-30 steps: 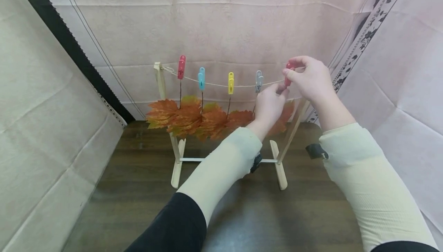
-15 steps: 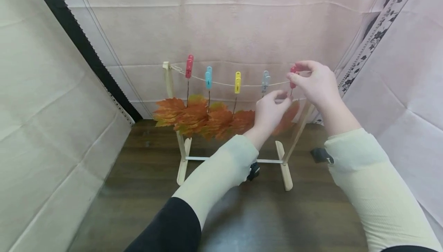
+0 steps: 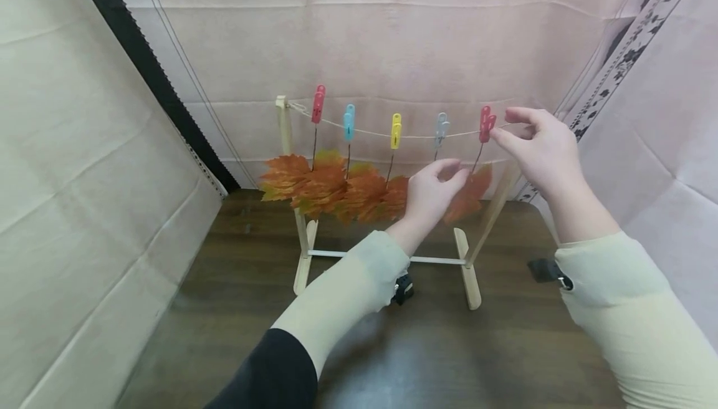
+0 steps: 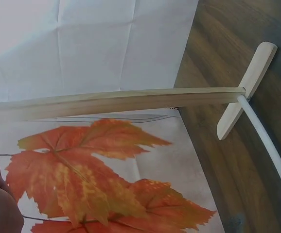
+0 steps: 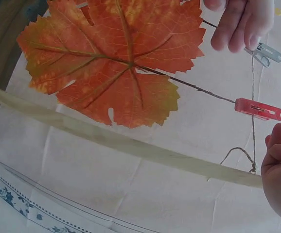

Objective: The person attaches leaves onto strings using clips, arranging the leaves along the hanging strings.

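On a thin string [image 3: 415, 137], several clothespins each grip a leaf stem. The rightmost red clothespin [image 3: 485, 123] holds an orange maple leaf [image 5: 116, 63] by its stem, seen clearly in the right wrist view. Just beside that clothespin is my right hand [image 3: 546, 150], fingers apart and holding nothing. My left hand [image 3: 432, 194] hovers in front of the leaves below the grey clothespin [image 3: 441, 128], fingers loosely bent with nothing between them. Farther left hang a yellow clothespin [image 3: 396, 131], a blue clothespin [image 3: 349, 123] and another red clothespin [image 3: 318, 105].
A wooden frame carries the string, with a left post [image 3: 285, 125], a right post [image 3: 493, 212], flat feet [image 3: 471, 284] and a white crossbar [image 3: 437, 260]. It stands on a dark wooden table [image 3: 449, 346]. Pale cloth [image 3: 381, 53] surrounds the back and sides.
My right hand has let go of the rightmost red clothespin and drawn off to the right. My left hand has come away from it, down and left. The view has shifted slightly.
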Demonstrator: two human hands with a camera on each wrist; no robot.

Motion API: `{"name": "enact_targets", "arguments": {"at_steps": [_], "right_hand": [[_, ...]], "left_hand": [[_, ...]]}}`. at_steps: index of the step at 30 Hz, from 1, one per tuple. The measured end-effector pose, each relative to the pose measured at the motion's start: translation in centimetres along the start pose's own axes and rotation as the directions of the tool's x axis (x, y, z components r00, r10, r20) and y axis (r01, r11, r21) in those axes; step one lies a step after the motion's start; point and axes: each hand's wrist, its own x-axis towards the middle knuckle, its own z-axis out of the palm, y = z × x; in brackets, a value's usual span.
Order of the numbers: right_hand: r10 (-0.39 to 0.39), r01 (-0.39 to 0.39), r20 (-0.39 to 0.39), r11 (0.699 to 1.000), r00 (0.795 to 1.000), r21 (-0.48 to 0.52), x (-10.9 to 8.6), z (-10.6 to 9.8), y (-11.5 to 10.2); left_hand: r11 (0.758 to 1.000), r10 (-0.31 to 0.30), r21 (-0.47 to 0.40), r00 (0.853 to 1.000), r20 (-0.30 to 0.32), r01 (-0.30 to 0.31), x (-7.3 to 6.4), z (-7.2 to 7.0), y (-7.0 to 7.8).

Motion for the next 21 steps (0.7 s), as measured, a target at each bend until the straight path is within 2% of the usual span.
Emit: {"name": "enact_targets", "arguments": {"at_steps": [4, 8, 12, 16, 21], "right_hand": [[-0.010, 0.011, -0.037, 0.999, 0.999, 0.037, -0.6, 0.2, 0.7], [-0.020, 0.029, -0.123, 0.997, 0.992, 0.074, -1.5, 1.0, 1.7], [-0.044, 0.066, -0.208, 0.992, 0.977, 0.103, -2.3, 2.3, 2.9], [-0.056, 0.089, -0.218, 0.986, 0.974, 0.142, -3.1, 3.5, 3.9], [-0.059, 0.090, -0.206, 0.985, 0.977, 0.145, -3.7, 4.3, 4.8]], "left_hand": [[1.000, -0.002, -0.021, 1.000, -0.028, 0.001, -0.3, -0.4, -0.6], [0.996, -0.017, -0.087, 0.999, -0.041, 0.014, -0.9, -0.7, -1.0], [0.990, -0.011, -0.142, 0.998, -0.060, 0.002, -1.4, -1.0, -1.4], [0.989, 0.014, -0.148, 0.997, -0.080, -0.026, -1.7, -1.4, -1.9], [0.989, 0.010, -0.145, 0.997, -0.081, -0.022, -2.0, -2.2, -2.5]]}}
